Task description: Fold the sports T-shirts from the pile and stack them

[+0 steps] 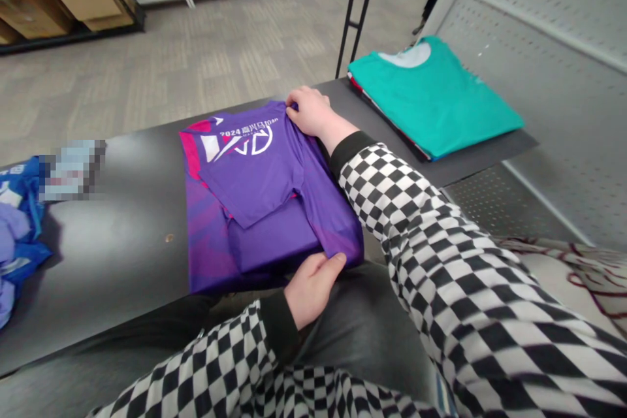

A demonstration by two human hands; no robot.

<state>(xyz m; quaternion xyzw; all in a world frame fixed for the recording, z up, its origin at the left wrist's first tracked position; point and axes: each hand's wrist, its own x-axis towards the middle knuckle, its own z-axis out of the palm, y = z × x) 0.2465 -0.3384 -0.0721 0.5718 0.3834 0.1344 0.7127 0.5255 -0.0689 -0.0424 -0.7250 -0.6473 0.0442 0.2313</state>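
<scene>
A purple T-shirt (259,176) with white "2024" lettering and pink trim lies partly folded on the dark table, its near edge hanging over the front. My left hand (313,284) grips the hem at the near right corner, thumb on top of the cloth. Farther back, my right hand (311,110) pinches the shirt's far right edge, with its fingertips partly hidden by the fabric. Between the two hands, the right side of the shirt runs in a loose fold.
On the dark table (122,228), a stack topped by a teal T-shirt (435,104) lies to the right. Crumpled blue and lilac clothing (19,228) and a blurred flat item (73,170) are at left. Cardboard boxes (93,3) sit on a rack behind; a perforated grey panel (553,65) stands right.
</scene>
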